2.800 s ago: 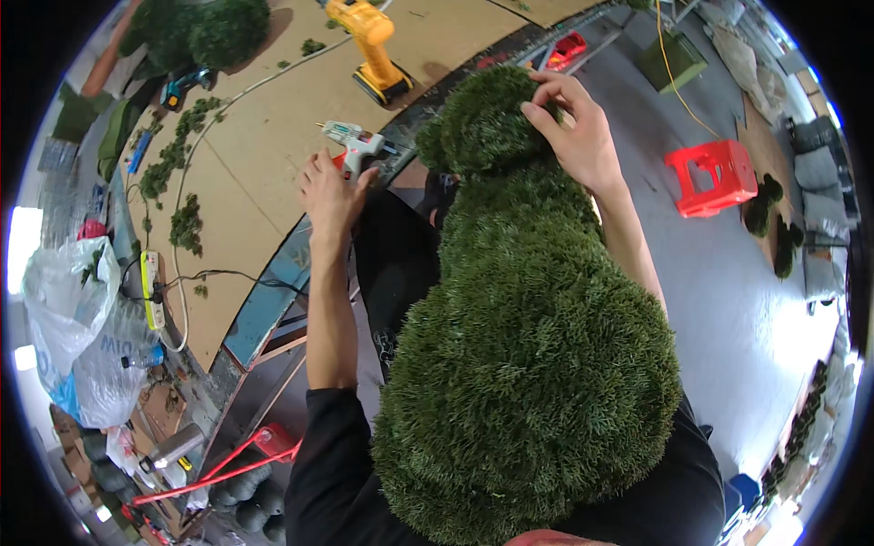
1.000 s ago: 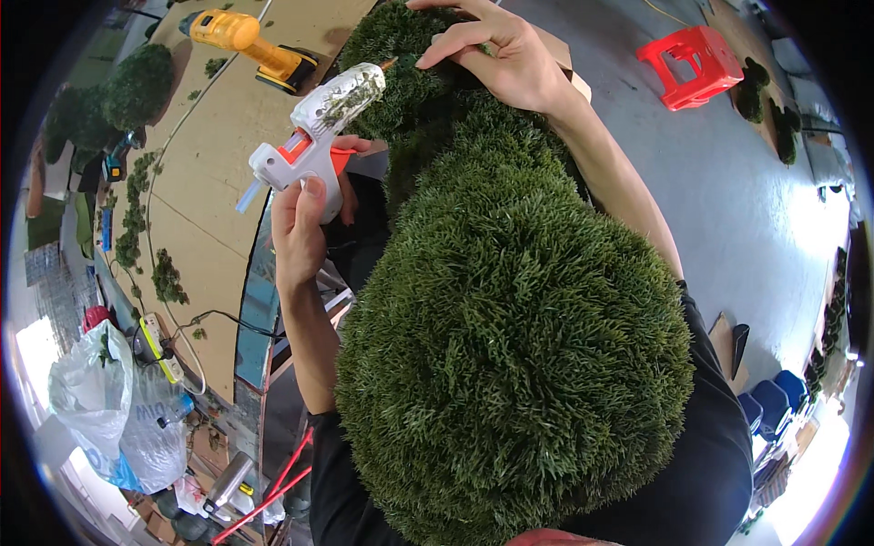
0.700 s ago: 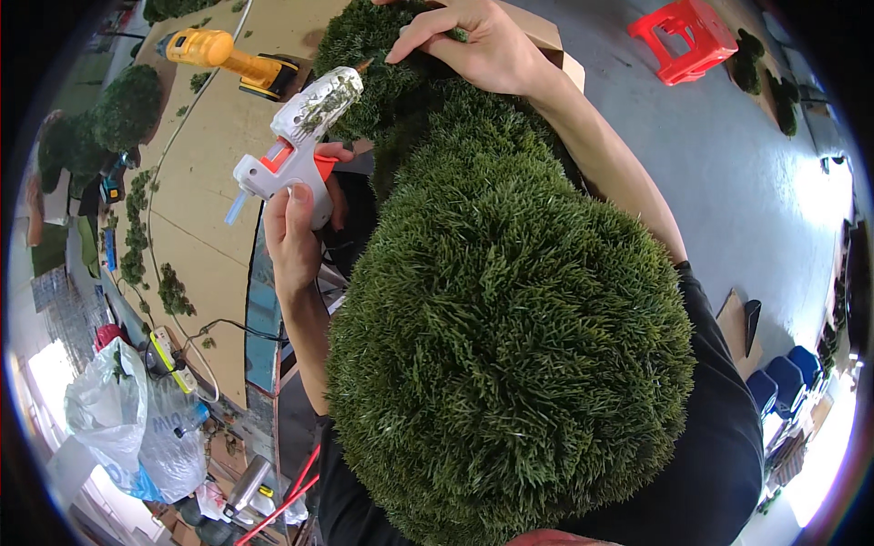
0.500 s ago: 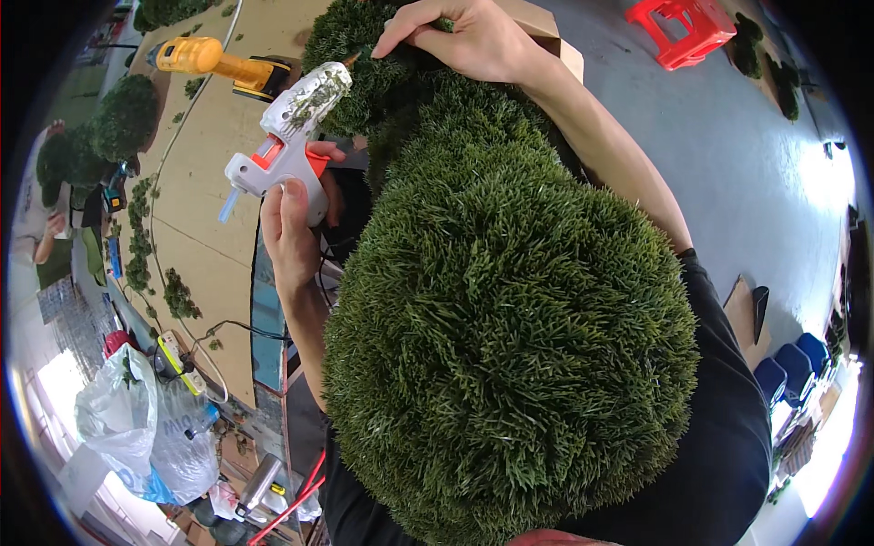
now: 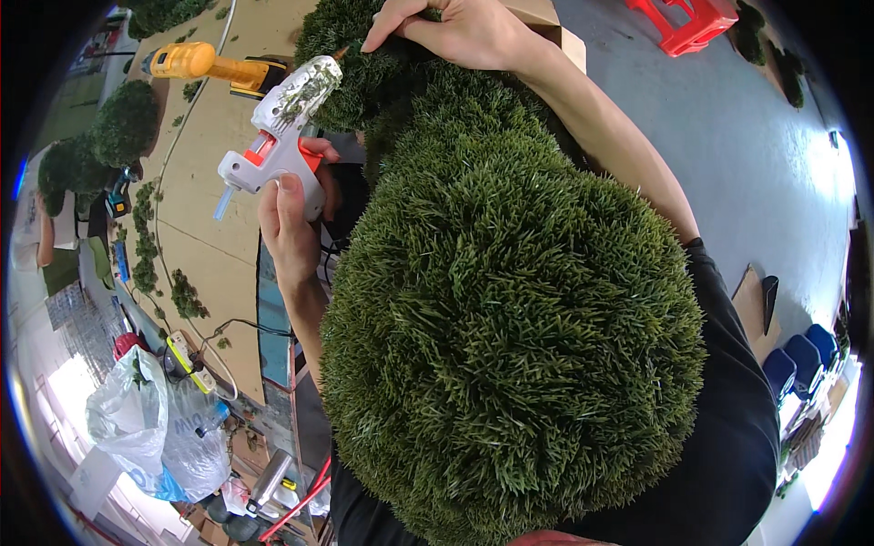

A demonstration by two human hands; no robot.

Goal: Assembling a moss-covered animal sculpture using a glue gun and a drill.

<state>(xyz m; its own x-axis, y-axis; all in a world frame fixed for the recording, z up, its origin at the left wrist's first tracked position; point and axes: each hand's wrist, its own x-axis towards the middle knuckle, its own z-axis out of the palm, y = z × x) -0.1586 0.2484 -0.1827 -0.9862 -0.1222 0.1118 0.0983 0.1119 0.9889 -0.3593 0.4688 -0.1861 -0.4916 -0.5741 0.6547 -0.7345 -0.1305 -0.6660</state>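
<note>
My left hand point(image 5: 293, 223) is wrapped round the grip of a white hot glue gun point(image 5: 289, 123) with an orange trigger. Bits of green stick to the gun's front, and a clear glue stick point(image 5: 223, 202) pokes out of its back. The nozzle points at a dark green clump of artificial foliage point(image 5: 330, 91). Just beyond it, my right hand point(image 5: 460, 35) is bent with its fingertips down at the foliage; whatever they pinch is hidden. A large rounded mass of artificial foliage point(image 5: 514, 337) stands against my body, between my arms, and covers much of the view.
A yellow cordless drill point(image 5: 218, 65) rests on the tan board point(image 5: 205, 237) to the left, among loose green sprigs point(image 5: 185, 296). A power strip point(image 5: 189, 361) and plastic bags point(image 5: 155, 419) are at lower left. Far right are a red stool point(image 5: 689, 23) and blue chairs point(image 5: 801, 359).
The glue gun and both hands sit slightly farther up and left in the view, which has itself shifted a little. My grip on the gun is unchanged.
</note>
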